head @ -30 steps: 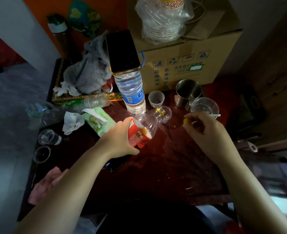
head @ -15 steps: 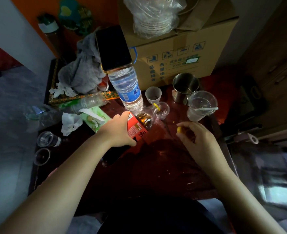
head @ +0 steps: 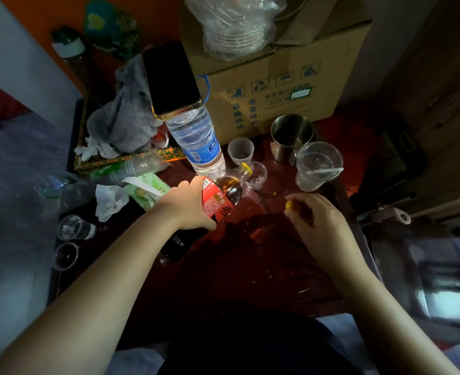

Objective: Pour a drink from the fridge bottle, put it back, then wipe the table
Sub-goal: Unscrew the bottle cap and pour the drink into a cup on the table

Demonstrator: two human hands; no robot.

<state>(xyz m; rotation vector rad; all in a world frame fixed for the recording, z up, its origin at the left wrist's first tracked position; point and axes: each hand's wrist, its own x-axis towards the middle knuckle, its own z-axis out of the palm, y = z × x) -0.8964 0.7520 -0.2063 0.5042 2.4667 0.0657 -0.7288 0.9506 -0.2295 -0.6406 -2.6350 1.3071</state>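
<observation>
bottle (head: 223, 196): red-labelled plastic, tipped over a small clear cup (head: 256, 176), gripped by left hand (head: 188, 207)
cap (head: 288, 205): yellow, pinched by right hand (head: 318, 220)

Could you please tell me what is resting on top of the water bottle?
A dark phone sits on the water bottle, screen up. It hides the bottle's top, so a cap cannot be seen.

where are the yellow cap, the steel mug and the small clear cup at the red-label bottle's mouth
yellow cap (head: 289, 205): head view, on its visible yellow side
steel mug (head: 278, 154): head view, on the outer wall near the base
small clear cup (head: 256, 182): head view, on the front wall below the rim
</observation>
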